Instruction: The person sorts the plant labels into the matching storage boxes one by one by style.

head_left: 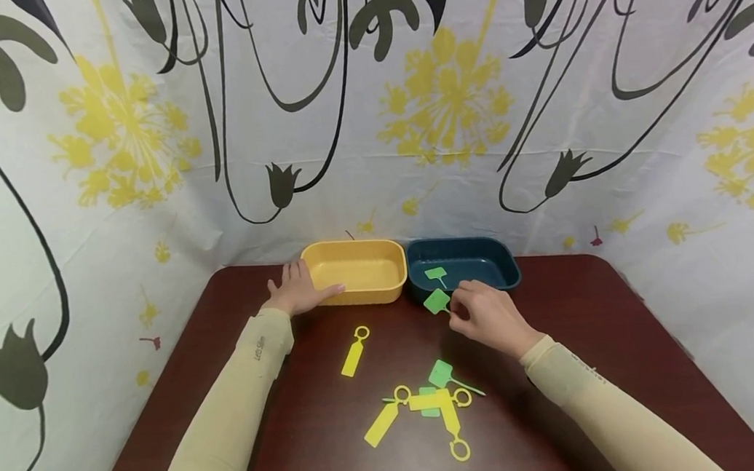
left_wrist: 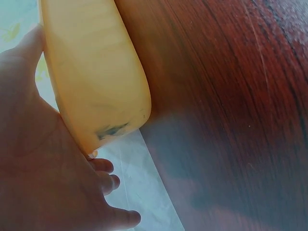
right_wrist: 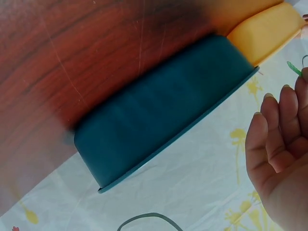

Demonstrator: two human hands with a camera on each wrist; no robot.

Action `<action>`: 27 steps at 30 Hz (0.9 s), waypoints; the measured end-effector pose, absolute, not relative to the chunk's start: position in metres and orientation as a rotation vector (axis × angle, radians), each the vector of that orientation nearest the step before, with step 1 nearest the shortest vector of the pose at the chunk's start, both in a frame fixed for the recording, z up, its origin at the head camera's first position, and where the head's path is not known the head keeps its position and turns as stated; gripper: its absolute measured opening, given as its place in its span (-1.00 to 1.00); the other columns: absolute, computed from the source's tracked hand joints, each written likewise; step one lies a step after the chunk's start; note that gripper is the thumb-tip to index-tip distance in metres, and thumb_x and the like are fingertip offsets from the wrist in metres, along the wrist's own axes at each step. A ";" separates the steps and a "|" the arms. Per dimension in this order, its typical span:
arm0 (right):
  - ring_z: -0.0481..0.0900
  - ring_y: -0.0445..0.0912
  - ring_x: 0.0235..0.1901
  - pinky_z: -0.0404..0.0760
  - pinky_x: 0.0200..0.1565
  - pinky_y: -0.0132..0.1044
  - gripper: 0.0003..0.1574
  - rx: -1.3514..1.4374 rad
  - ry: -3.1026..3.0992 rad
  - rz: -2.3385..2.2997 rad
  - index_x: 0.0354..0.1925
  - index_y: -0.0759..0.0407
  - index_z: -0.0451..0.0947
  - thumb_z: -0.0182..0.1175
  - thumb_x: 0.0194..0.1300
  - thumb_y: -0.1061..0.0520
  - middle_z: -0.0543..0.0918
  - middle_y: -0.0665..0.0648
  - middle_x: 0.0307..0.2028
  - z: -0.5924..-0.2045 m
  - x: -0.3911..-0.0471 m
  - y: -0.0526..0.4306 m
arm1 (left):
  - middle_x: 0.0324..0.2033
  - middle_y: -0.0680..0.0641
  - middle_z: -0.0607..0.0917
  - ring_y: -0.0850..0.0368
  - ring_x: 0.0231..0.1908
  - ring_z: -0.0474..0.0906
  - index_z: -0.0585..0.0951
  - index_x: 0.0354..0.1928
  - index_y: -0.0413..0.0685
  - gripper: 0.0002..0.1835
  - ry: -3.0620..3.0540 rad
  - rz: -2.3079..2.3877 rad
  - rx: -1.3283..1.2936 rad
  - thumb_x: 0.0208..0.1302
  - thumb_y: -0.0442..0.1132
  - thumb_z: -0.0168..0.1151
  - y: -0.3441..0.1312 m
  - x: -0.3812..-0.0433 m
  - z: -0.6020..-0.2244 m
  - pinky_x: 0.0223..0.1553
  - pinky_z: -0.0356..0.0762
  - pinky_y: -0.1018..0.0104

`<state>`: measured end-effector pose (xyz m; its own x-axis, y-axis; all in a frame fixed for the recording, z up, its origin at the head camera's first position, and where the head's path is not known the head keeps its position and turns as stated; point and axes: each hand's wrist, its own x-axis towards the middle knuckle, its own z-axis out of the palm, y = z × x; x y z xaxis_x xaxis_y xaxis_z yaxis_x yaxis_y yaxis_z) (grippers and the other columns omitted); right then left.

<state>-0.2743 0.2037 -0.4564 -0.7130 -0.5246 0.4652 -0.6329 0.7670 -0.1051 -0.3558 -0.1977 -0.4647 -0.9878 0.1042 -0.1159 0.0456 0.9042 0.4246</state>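
Note:
My left hand point(head_left: 298, 291) rests on the left end of a yellow plastic tub point(head_left: 358, 295), fingers spread and thumb along its front rim. In the left wrist view, the fingers extend past the tub's end wall. Just before the dark blue tub point(head_left: 511, 276), my right hand point(head_left: 491, 317) pinches a green cable-tie tag point(head_left: 437, 302) by its thin tail. Another green tag point(head_left: 436, 273) lies inside the blue tub. The right wrist view shows the blue tub's side point(right_wrist: 159, 115) and curled fingers point(right_wrist: 272, 120), with a bit of green point(right_wrist: 293, 68) at the edge.
A lone yellow ring tag point(head_left: 353, 359) lies before the yellow tub. Nearer, several yellow ring tags point(head_left: 381, 425) overlap green tags point(head_left: 441, 373) on the dark red wooden table point(head_left: 326, 443). A patterned cloth point(head_left: 344, 135) hangs behind the side-by-side tubs.

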 end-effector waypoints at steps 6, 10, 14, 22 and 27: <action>0.33 -0.22 -0.47 0.41 -0.50 -0.32 -0.87 0.860 -2.535 0.408 -0.45 -0.13 0.54 0.32 0.17 0.05 0.39 -0.16 -0.46 -0.451 -0.279 0.203 | 0.53 -0.40 -0.15 -0.33 0.52 -0.30 -0.25 0.55 -0.38 0.49 2.940 0.657 0.128 -0.02 0.68 0.06 -0.197 -0.354 -0.464 0.30 -0.33 -0.53; 0.34 -0.22 -0.46 0.42 -0.50 -0.30 -0.87 0.842 -2.542 0.431 -0.43 -0.14 0.54 0.31 0.20 0.05 0.40 -0.16 -0.44 -0.444 -0.282 0.203 | 0.54 -0.39 -0.17 -0.31 0.52 -0.31 -0.26 0.55 -0.36 0.50 2.934 0.646 0.117 -0.02 0.70 0.04 -0.196 -0.355 -0.465 0.32 -0.34 -0.51; 0.35 -0.22 -0.47 0.42 -0.51 -0.28 -0.89 0.815 -2.566 0.444 -0.42 -0.14 0.55 0.30 0.22 0.05 0.41 -0.16 -0.44 -0.439 -0.286 0.205 | 0.55 -0.37 -0.21 -0.29 0.53 -0.35 -0.29 0.55 -0.35 0.50 2.920 0.622 0.112 -0.02 0.71 0.01 -0.196 -0.356 -0.467 0.32 -0.36 -0.50; 0.40 -0.23 -0.44 0.48 -0.45 -0.27 -0.92 0.755 -2.590 0.470 -0.41 -0.12 0.57 0.29 0.22 0.05 0.46 -0.16 -0.41 -0.428 -0.298 0.207 | 0.54 -0.38 -0.17 -0.31 0.52 -0.32 -0.27 0.55 -0.35 0.52 2.933 0.631 0.134 -0.05 0.72 0.03 -0.198 -0.360 -0.471 0.30 -0.34 -0.53; 0.39 -0.23 -0.45 0.48 -0.44 -0.26 -0.92 0.744 -2.569 0.478 -0.42 -0.12 0.57 0.27 0.21 0.06 0.46 -0.16 -0.42 -0.421 -0.308 0.205 | 0.54 -0.39 -0.18 -0.32 0.52 -0.32 -0.27 0.55 -0.36 0.51 2.936 0.637 0.133 -0.04 0.71 0.04 -0.199 -0.362 -0.470 0.29 -0.35 -0.55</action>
